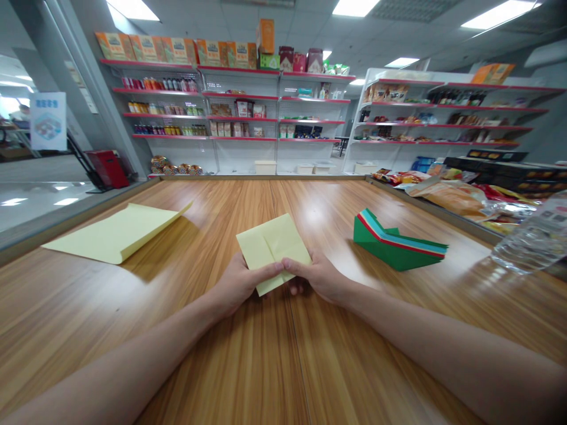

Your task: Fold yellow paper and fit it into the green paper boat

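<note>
A pale yellow sheet of paper (274,239), roughly square with crease lines across it, is tilted up above the table between my hands. My left hand (239,282) grips its lower left side, thumb lying across the front. From the right, my right hand (325,276) pinches the lower right side, its thumb tip meeting the left thumb near the lower middle. Most of the other fingers are behind the paper. To the right stands a folded paper boat (394,245), green outside with red, white and blue layers along its edge.
On the left of the wooden table (212,366) lies a larger yellow sheet (115,233) with curled edges. A clear plastic bottle (531,236) is at the right edge, near packaged snacks (452,195). Stocked shelves (239,97) stand beyond the table.
</note>
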The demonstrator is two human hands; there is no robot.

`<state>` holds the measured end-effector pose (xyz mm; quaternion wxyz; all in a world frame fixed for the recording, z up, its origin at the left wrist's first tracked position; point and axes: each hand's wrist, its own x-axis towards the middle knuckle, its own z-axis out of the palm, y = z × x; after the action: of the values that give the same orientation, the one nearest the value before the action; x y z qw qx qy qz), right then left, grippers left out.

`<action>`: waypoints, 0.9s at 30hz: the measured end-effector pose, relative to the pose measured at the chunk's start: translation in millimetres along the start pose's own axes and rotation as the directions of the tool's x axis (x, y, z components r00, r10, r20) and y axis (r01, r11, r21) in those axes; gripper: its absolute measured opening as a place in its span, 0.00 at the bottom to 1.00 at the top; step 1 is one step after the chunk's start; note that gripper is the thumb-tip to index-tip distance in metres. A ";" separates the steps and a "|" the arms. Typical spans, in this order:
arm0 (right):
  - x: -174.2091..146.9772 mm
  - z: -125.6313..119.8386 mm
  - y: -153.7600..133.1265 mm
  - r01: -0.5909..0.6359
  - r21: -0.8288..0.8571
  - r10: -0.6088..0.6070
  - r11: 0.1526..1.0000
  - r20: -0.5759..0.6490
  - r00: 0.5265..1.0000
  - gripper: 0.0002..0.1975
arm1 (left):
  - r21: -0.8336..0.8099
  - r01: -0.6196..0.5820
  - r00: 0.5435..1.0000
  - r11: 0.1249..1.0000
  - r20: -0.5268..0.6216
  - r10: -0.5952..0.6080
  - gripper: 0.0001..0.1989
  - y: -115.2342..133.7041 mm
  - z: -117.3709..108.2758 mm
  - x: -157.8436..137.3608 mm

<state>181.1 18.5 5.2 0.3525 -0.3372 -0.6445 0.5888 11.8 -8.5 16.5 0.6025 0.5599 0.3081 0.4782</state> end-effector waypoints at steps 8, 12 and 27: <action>-0.7 4.0 0.0 0.048 -0.018 -0.050 0.999 -0.095 0.994 0.19 | 0.078 0.036 0.998 0.996 -0.052 -0.032 0.14 -9.5 -9.4 2.7; -1.0 5.7 -0.8 0.017 -0.001 -0.016 1.000 -0.186 0.982 0.20 | 0.017 0.043 0.996 0.999 -0.085 -0.042 0.14 -13.2 -13.4 5.5; 3.5 -1.6 3.7 -0.020 0.092 0.034 0.996 -0.153 0.988 0.18 | -0.085 -0.024 0.979 0.996 -0.204 0.006 0.15 -15.1 -13.2 8.7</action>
<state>180.7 22.6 1.9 0.4084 -0.3739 -0.5834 0.5942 6.4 5.8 0.8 0.5882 0.4835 0.3427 0.5503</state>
